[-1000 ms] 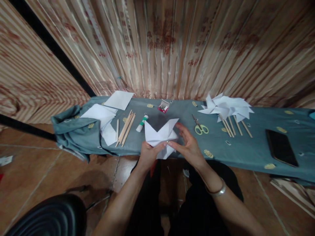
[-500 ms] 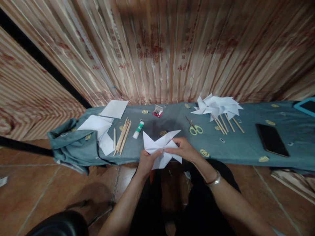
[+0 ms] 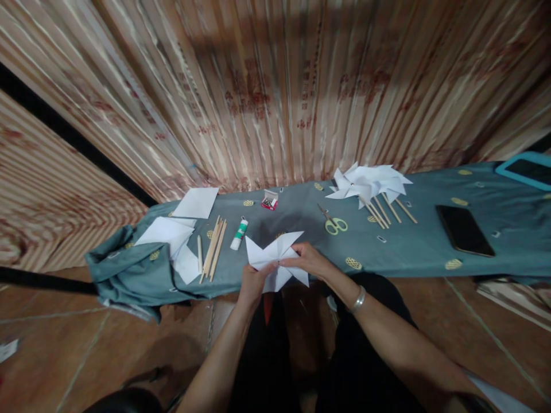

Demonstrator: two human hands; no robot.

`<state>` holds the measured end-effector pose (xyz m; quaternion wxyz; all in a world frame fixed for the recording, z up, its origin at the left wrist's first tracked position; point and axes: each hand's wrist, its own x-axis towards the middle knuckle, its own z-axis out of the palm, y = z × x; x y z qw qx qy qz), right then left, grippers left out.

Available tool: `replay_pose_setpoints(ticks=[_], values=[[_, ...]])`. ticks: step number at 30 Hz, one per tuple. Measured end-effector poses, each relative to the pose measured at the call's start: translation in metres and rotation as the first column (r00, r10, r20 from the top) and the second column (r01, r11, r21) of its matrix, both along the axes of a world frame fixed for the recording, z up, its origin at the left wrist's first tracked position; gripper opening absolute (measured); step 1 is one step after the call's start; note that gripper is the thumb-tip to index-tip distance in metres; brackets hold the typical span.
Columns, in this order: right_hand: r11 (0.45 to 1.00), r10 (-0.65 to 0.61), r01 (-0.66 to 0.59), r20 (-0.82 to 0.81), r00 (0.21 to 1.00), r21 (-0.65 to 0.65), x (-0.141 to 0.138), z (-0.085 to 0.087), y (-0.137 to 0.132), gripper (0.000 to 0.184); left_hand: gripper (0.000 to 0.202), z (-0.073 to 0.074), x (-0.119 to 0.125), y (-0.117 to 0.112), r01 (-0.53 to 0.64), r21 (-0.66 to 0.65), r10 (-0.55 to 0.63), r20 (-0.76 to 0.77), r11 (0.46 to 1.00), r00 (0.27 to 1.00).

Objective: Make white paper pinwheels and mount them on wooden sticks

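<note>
A white paper pinwheel (image 3: 271, 250) is held over the table's near edge, its folded blades spread. My left hand (image 3: 253, 282) grips its lower left side, thumb on the middle. From the right, my right hand (image 3: 308, 259) pinches the pinwheel near its centre, where a small pin head seems to show. The fingers behind the paper are hidden. Beyond the pinwheel lie a green-and-white glue stick (image 3: 239, 234) and a small open red box (image 3: 270, 200) of pins. Scissors (image 3: 334, 222) with green handles rest to the right.
Wooden sticks (image 3: 214, 249) and white paper sheets (image 3: 166, 232) lie at the left on the blue-green cloth (image 3: 293, 201). Several finished pinwheels (image 3: 370, 180) on sticks lie at the back right. Farther right are a black phone (image 3: 465, 230) and a blue-framed device (image 3: 527, 170).
My view has turned and tilted slightly, shifting the table in the picture. Both hands stay on the pinwheel, thumbs still at its centre; the things lying on the cloth keep their places.
</note>
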<state>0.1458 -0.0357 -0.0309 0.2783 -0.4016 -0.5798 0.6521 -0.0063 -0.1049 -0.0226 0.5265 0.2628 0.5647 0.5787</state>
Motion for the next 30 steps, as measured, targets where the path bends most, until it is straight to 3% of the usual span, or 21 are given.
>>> replay_pose_setpoints(ticks=[12,20,30], values=[[0.995,0.001,-0.003,0.019,1.0,0.104,-0.002,-0.002,0.005,0.033,0.045,0.001,-0.001,0.004,-0.02,-0.053,0.022,0.035,0.998,0.999],[0.999,-0.02,0.018,-0.058,0.998,-0.039,-0.003,0.002,0.004,0.035,0.042,0.004,-0.001,0.007,-0.029,-0.05,0.029,0.003,0.998,1.0],[0.993,-0.057,0.047,-0.097,0.994,-0.104,-0.004,0.009,0.004,0.036,0.045,0.005,-0.001,0.01,-0.023,-0.041,0.023,-0.009,0.999,1.0]])
